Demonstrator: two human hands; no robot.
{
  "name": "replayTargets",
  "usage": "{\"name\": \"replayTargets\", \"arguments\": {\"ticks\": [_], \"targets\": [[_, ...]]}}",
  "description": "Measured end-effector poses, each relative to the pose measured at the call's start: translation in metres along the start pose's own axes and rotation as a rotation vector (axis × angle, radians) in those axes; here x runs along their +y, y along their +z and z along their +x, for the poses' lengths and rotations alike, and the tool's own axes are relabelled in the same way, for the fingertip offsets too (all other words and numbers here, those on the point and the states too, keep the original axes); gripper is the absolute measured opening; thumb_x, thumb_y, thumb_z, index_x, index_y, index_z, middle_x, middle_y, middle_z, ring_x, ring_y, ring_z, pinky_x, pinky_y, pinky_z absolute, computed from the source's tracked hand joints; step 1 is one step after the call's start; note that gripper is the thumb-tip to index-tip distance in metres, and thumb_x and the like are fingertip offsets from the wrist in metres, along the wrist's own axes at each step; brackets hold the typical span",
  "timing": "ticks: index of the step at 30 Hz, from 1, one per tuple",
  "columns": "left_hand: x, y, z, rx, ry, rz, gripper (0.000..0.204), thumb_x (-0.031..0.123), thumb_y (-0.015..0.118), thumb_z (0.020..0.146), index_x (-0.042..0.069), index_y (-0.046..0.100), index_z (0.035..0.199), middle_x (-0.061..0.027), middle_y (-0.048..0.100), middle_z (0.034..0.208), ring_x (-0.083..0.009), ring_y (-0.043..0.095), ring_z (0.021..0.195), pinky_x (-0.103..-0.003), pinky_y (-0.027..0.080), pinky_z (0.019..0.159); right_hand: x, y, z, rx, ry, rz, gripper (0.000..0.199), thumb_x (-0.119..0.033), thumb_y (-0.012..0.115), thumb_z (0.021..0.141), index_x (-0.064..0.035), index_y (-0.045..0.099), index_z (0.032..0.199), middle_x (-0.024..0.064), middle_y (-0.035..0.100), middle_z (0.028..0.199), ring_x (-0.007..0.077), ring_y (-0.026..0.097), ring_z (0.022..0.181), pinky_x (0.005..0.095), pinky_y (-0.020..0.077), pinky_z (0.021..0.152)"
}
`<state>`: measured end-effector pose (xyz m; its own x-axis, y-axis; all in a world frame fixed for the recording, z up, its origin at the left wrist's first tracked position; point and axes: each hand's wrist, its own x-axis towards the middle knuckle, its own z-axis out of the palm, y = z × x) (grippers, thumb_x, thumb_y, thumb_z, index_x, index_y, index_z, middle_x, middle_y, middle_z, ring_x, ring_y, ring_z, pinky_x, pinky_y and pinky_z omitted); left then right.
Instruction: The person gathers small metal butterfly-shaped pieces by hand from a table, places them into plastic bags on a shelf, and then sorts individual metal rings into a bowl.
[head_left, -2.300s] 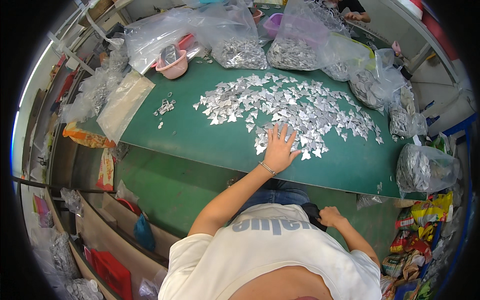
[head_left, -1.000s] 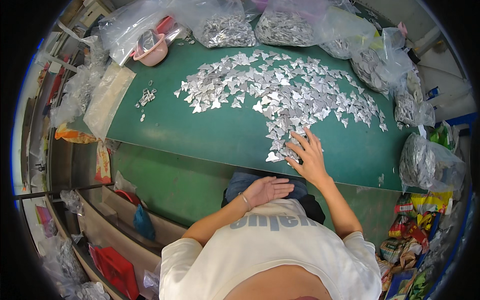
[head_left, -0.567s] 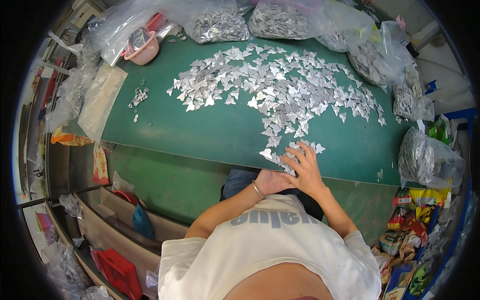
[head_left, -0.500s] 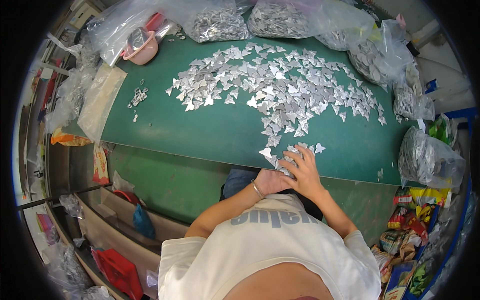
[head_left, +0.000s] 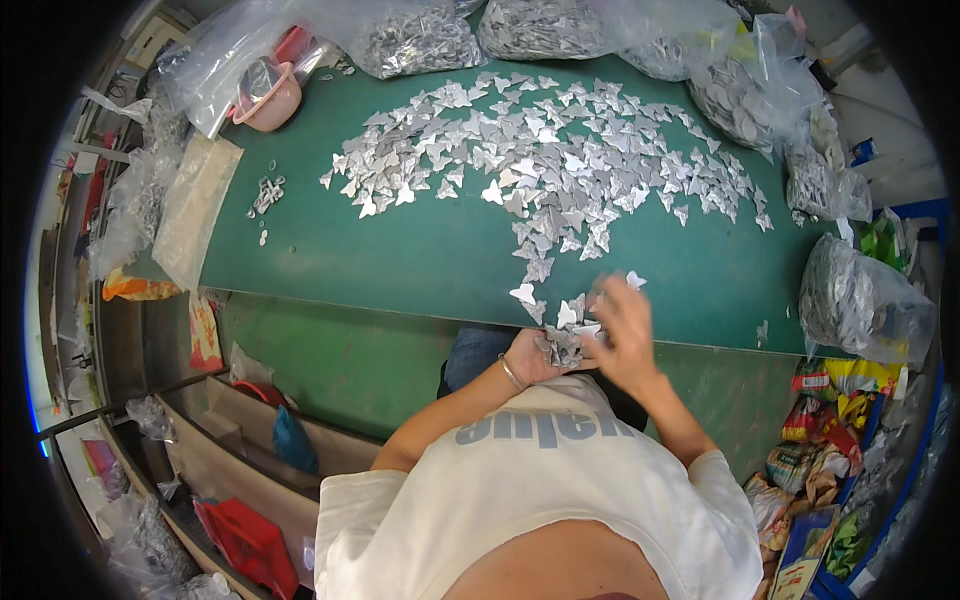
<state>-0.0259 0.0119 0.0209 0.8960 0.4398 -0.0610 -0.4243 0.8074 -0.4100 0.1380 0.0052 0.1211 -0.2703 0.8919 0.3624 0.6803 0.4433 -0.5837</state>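
My left hand point(head_left: 527, 359) is cupped at the table's front edge, palm up, with a small heap of silver butterfly-shaped metal pieces point(head_left: 563, 346) resting in it. Over the edge just to its right is my right hand point(head_left: 630, 340), its fingers smeared by motion, so whether they grip a piece cannot be told. A few loose pieces lie by both hands on the green tabletop point(head_left: 400, 255). Farther back, a wide scatter of the same silver pieces point(head_left: 560, 185) spreads over the table, with a narrow trail running toward my hands.
Clear bags of metal pieces point(head_left: 545, 30) line the far edge, and another bag point(head_left: 850, 300) sits at the right corner. A pink bowl point(head_left: 270, 105) stands far left, near small rings point(head_left: 267, 194) and a flat plastic bag point(head_left: 200, 205). Wooden bins point(head_left: 240, 440) are at lower left.
Several pieces from the table edge now lie heaped in my left palm. My right hand has lifted off them and moved slightly right. The view has shifted a little.
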Motion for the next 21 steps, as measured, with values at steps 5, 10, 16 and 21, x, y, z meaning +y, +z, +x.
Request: {"name": "replayTargets", "arguments": {"ticks": [5,10,16,21], "targets": [[-0.004,0.012,0.001,0.148,0.070,0.030,0.050,0.038,0.031,0.091,0.003,0.045,0.124,-0.0186,0.046,0.126,-0.0360,0.045,0.115,-0.060,0.024,0.101,0.006,-0.003,0.001,-0.193,0.199,-0.189,0.058,-0.027,0.063,0.075,-0.0072,0.045,0.126,0.0176,0.032,0.136,0.0377,0.025,0.128,0.0509,0.0193,0.104],[0.004,-0.001,-0.009,0.191,0.028,0.047,0.042,0.034,0.030,0.091,0.008,0.051,0.117,-0.0135,0.053,0.119,-0.0281,0.050,0.109,-0.045,0.038,0.094,-0.012,0.009,-0.002,-0.310,0.047,-0.086,0.054,-0.031,0.066,0.070,-0.0112,0.053,0.119,0.0098,0.041,0.132,0.0326,0.031,0.126,0.0513,0.0206,0.103],[-0.001,0.007,-0.008,0.409,0.076,0.097,0.038,0.032,0.031,0.091,0.010,0.054,0.110,-0.0100,0.058,0.108,-0.0244,0.056,0.099,-0.043,0.044,0.086,-0.009,0.024,-0.017,-0.284,-0.051,-0.005,0.037,-0.025,0.067,0.070,-0.0083,0.060,0.102,0.0093,0.048,0.125,0.0316,0.036,0.123,0.0510,0.0248,0.101],[0.006,-0.012,-0.012,0.073,-0.036,0.074,0.038,0.030,0.031,0.091,0.008,0.051,0.114,-0.0124,0.054,0.114,-0.0254,0.054,0.103,-0.039,0.046,0.086,-0.006,0.042,-0.028,-0.141,-0.123,0.059,0.023,-0.019,0.069,0.067,-0.0070,0.063,0.085,0.0086,0.056,0.112,0.0299,0.047,0.114,0.0503,0.0277,0.099]]}}
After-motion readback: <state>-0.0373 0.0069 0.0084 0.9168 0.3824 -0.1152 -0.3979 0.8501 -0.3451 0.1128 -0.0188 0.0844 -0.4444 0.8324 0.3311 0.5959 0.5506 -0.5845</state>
